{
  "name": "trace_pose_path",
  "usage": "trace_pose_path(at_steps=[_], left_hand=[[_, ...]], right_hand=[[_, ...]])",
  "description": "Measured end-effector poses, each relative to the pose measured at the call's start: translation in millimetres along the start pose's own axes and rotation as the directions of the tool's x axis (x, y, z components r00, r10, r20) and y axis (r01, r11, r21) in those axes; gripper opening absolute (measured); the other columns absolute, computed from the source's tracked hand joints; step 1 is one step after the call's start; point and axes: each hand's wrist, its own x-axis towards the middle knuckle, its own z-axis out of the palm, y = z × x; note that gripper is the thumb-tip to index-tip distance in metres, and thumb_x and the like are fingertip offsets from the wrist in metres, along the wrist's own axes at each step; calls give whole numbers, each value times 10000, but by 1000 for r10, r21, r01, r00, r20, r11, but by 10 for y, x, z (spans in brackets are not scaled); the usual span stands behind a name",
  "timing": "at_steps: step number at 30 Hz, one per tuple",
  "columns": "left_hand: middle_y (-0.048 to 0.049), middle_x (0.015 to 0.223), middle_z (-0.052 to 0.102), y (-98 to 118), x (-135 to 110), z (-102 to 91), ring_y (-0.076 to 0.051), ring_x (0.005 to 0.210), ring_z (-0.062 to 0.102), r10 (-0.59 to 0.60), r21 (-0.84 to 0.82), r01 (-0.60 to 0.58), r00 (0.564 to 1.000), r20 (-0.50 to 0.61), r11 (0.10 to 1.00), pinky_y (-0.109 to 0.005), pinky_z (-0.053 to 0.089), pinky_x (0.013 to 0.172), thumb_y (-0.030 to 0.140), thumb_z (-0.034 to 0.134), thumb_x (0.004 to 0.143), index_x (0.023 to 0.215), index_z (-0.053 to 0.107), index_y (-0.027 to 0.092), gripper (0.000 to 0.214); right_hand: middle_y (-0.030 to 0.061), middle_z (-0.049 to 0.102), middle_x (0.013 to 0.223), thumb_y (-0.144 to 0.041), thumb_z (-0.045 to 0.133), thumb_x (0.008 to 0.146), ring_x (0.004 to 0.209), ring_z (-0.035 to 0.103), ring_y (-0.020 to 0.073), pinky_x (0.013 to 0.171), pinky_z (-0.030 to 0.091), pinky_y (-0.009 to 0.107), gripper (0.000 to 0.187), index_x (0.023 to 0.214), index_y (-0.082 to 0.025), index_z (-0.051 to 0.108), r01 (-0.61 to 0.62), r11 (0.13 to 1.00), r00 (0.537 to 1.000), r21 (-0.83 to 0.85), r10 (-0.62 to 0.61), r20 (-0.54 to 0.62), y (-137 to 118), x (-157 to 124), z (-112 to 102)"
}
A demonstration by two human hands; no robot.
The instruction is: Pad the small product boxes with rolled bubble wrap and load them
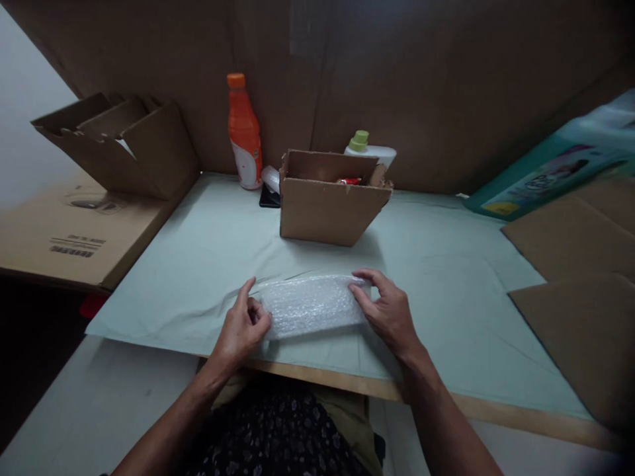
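Note:
A flat strip of bubble wrap [312,305] stretches between my two hands, close above the table's front edge. My left hand [245,324] is closed on its left end, thumb and fingers pinching, with the index finger sticking up. At the other end my right hand [385,307] grips the top right corner between thumb and fingers. Whether anything lies inside the wrap cannot be made out. Just beyond the wrap stands an open cardboard box [327,210], with a small red item [350,181] showing inside it.
Behind the box are an orange bottle [243,132], a dark phone-like object [269,197] and a white bottle with a green cap [360,140]. Cardboard boxes [163,145] stand at left. A large teal bottle [546,168] and cardboard flaps [575,330] occupy the right side of the cloth-covered table [436,264].

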Motion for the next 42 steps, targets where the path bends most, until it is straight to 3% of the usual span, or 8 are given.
trace_pose_path(at_steps=[6, 11, 16, 20, 26, 34, 40, 42], left_hand=[[52, 488, 513, 3, -197, 173, -104, 407, 473, -248, -252, 335, 914, 322, 908, -231, 372, 434, 494, 655, 732, 747, 561, 177, 331], [45, 535, 562, -14, -274, 230, -101, 396, 500, -407, -355, 533, 834, 373, 768, -228, 414, 396, 595, 756, 661, 762, 511, 197, 478], [40, 549, 586, -19, -265, 233, -102, 413, 531, -418, -365, 569, 808, 415, 737, -215, 427, 393, 635, 787, 642, 787, 510, 196, 538], [21, 563, 607, -118, -282, 263, -112, 438, 562, -391, -402, 567, 808, 441, 719, -204, 405, 389, 673, 772, 664, 795, 519, 191, 560], [-14, 601, 662, -204, -281, 287, -113, 457, 592, -392, -398, 598, 780, 487, 696, -193, 407, 410, 701, 779, 677, 851, 550, 173, 601], [-52, 646, 699, -113, -274, 254, -131, 478, 621, -410, -415, 622, 767, 494, 664, -215, 451, 424, 730, 775, 654, 835, 569, 157, 635], [-87, 637, 706, 68, -303, 194, -143, 475, 626, -390, -470, 608, 784, 483, 640, -246, 504, 452, 686, 800, 632, 725, 625, 130, 591], [-84, 617, 692, 116, -321, 213, -137, 474, 617, -371, -469, 611, 777, 509, 638, -244, 506, 464, 688, 793, 637, 697, 647, 116, 593]], right_hand=[[116, 738, 1183, -245, 578, 875, 1103, 659, 288, 933, 499, 459, 337, 1194, -196, 672, 184, 975, 982, -123, -175, 77, -6, 524, 312], [114, 653, 1349, -313, 533, 957, 1255, 583, 301, 1026, 433, 494, 341, 1279, -241, 622, 246, 935, 952, -255, -283, -118, -96, 508, 163], [156, 592, 1437, -269, 611, 894, 1385, 459, 376, 1082, 331, 538, 513, 1397, -199, 542, 188, 877, 923, -442, -311, -225, -210, 1080, -145], [95, 740, 1139, -212, 589, 869, 1233, 573, 332, 1043, 342, 498, 232, 1083, -228, 678, 223, 865, 931, -450, -325, -164, -172, 1427, -197], [47, 767, 1009, -158, 555, 923, 1067, 649, 254, 1017, 363, 452, 146, 952, -235, 676, 395, 805, 873, -443, -478, -92, -7, 1100, -105], [87, 698, 1261, -237, 582, 934, 1251, 586, 334, 1059, 369, 528, 279, 1199, -266, 665, 248, 880, 918, -406, -347, -191, -204, 997, -206], [117, 614, 1426, -222, 625, 871, 1204, 616, 310, 931, 526, 483, 572, 1433, -273, 530, 499, 865, 802, -45, -441, 403, -392, -130, -169], [152, 540, 1506, -170, 614, 845, 1299, 559, 331, 955, 531, 509, 644, 1474, -231, 492, 487, 873, 785, -27, -424, 452, -473, -541, 9]])
